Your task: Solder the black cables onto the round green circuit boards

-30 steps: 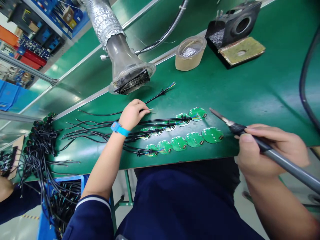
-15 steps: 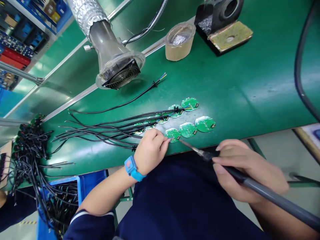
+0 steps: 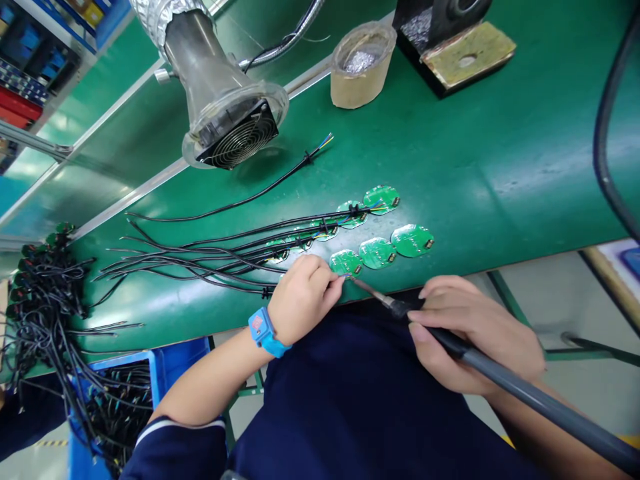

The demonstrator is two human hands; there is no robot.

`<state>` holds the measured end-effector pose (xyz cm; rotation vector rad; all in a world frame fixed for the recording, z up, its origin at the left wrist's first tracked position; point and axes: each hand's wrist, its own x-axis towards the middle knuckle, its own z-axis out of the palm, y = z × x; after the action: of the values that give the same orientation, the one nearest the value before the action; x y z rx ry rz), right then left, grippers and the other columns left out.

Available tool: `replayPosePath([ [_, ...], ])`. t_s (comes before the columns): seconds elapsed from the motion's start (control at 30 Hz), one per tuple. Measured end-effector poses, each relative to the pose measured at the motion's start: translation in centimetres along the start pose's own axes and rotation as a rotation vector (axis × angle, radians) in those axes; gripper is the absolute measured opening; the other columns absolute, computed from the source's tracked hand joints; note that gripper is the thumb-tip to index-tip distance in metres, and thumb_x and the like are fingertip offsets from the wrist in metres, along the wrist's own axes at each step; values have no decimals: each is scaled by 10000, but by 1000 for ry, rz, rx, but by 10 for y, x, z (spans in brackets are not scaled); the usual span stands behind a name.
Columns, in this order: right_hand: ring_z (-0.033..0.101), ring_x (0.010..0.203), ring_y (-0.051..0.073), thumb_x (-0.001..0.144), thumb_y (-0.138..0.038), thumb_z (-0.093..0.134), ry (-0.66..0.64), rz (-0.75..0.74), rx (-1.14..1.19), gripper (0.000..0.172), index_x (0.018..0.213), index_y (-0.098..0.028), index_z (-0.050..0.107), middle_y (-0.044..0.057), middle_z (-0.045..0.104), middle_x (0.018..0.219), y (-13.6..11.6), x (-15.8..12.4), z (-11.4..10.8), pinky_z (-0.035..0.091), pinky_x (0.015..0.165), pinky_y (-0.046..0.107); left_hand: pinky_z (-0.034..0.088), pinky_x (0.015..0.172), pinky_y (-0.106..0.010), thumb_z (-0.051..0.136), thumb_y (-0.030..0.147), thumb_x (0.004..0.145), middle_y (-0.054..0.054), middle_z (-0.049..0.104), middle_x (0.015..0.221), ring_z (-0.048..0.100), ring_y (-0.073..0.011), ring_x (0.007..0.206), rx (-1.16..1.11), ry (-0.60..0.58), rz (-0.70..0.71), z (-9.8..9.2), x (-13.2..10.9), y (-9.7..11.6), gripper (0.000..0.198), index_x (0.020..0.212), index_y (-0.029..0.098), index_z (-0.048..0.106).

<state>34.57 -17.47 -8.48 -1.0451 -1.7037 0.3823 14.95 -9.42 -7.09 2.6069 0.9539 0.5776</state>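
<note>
"Reading from the left, what could go wrong?"

"We see black cables [image 3: 215, 248] overlapping; a snag there could, we judge, tug the work aside. Next, the left hand [image 3: 307, 290] pinches a thin wire end [image 3: 347, 275] between thumb and finger, at the near edge of a green board [image 3: 345, 261] lying on the table [image 3: 500, 193]. The iron [image 3: 525, 392] brings its tip close to those fingers; we cannot tell whether it touches. A wobble of the right hand [image 3: 475, 333], which grasps the handle like a pen, could burn skin or mark the board."

"And the materials?"

"Again from the left, we note smooth, rubbery cables with ribbed collars; a flared, see-through hood [image 3: 220, 87] with a round grille; thin, glossy, disc-like boards; a tan, thick-walled cup [image 3: 356, 90]; a flat yellowish pad [image 3: 480, 57]; and the iron's grey, cylindrical handle."
</note>
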Motion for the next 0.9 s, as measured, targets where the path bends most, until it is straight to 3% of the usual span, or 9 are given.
replayPosePath([
  [0.43,503,515,108,735,-92,563,-45,21,-84,153,847,-190,529,-32,525,603,1,-4,2,490,639,353,482,658,-290,538,204,873,-55,568,732,539,-164,735,44,19,-41,3,-1,3,150,738,140,551],
  [0.77,525,492,104,707,-59,588,13,-7,-40,196,866,-168,550,-26,553,617,4,-2,-7,498,624,354,479,663,-286,523,208,886,-52,576,749,537,-156,730,45,-5,-37,1,1,4,149,759,144,567],
  [0.9,525,501,109,748,-97,567,-12,11,-90,126,843,-178,548,-18,556,603,3,-1,0,495,622,351,477,662,-288,534,194,874,-59,568,743,534,-161,732,55,19,-61,4,1,5,143,747,134,564],
])
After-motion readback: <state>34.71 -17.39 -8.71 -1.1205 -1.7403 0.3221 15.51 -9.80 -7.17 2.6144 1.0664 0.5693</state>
